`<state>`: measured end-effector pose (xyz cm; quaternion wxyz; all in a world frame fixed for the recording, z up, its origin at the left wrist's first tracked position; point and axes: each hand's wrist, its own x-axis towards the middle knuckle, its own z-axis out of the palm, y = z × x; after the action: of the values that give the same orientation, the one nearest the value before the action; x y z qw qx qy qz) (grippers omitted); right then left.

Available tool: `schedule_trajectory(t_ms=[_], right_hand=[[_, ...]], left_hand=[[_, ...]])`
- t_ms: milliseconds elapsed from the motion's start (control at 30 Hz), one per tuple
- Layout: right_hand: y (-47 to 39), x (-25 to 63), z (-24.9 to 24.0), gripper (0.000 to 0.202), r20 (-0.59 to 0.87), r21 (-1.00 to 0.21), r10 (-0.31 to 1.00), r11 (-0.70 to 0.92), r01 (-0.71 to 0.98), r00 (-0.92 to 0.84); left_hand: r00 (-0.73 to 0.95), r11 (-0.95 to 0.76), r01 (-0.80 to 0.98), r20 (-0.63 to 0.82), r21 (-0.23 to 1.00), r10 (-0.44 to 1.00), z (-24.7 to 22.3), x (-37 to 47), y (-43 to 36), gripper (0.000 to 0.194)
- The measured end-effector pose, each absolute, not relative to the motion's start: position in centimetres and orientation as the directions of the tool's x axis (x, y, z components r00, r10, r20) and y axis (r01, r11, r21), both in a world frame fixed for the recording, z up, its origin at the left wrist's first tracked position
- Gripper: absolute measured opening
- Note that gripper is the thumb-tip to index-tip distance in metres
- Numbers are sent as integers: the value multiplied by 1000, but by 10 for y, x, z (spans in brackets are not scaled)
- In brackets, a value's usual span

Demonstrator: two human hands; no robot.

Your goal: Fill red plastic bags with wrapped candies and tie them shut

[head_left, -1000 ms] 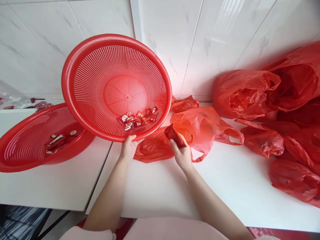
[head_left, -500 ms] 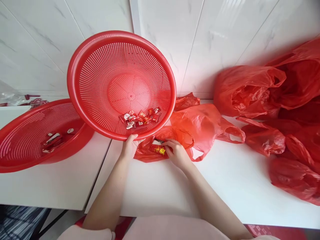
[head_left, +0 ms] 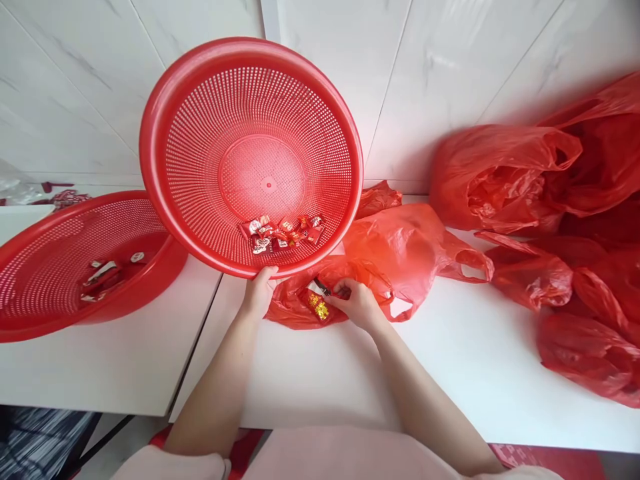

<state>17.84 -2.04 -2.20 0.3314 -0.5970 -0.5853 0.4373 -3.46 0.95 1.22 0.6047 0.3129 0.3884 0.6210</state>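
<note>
My left hand (head_left: 259,291) grips the lower rim of a red perforated basket (head_left: 270,153), tilted so that its inside faces me. Several small wrapped candies (head_left: 285,233) lie along its lower side. My right hand (head_left: 356,301) is closed at the mouth of a red plastic bag (head_left: 290,308), right of the basket's lower edge. Its fingertips touch a packet (head_left: 320,305) with yellow print and a dark and white piece beside it; whether they grip it is hard to make out. A fuller part of the red bags (head_left: 400,247) lies just behind my right hand.
At the left, a second red basket (head_left: 60,227) holds a few packets. More red bags (head_left: 505,173) are piled at the right against the tiled wall (head_left: 330,40). A gap runs between two white tabletops (head_left: 320,387).
The held basket has risen slightly and shifted a little to the right. My right hand has moved slightly right, and more of the yellow-printed packet shows.
</note>
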Motion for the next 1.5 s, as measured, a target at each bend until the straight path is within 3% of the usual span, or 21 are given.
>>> schedule_trajectory(t_ms=[133,233,400,700,867,1100,1267,1400,1500], right_hand=[[-19,180,-15,32,-115,-993,991,-115,8,-64],[-19,180,-12,36,-149,-934,984,-171,-313,-95],[-18,180,-11,26,-203,-836,973,-232,-497,-114],[-23,179,-6,25,-223,-859,955,-287,-424,-196],[-23,175,-8,30,-263,-846,953,-304,-439,-154],[-25,177,-5,34,-280,-898,938,-331,-290,-203],[-27,178,-3,38,-339,-865,877,-433,-253,-340],[-29,172,-7,35,-343,-839,864,-458,-292,-369],[-29,166,-12,38,-289,-845,930,-360,-396,-229]], left_hand=[[-76,18,-505,-66,863,995,12,-36,11,20],[-79,7,-509,-56,861,995,13,-37,12,22],[-107,-10,-515,-52,857,993,15,-38,13,30],[-132,-46,-481,-21,876,991,13,-40,13,39],[-116,-29,-499,-34,866,993,14,-39,13,38],[-119,-29,-498,-35,867,992,15,-38,12,40],[-133,-34,-496,-37,868,990,13,-38,12,39],[-129,-21,-497,-50,867,990,12,-39,12,35],[-118,3,-497,-71,868,990,12,-39,11,33]])
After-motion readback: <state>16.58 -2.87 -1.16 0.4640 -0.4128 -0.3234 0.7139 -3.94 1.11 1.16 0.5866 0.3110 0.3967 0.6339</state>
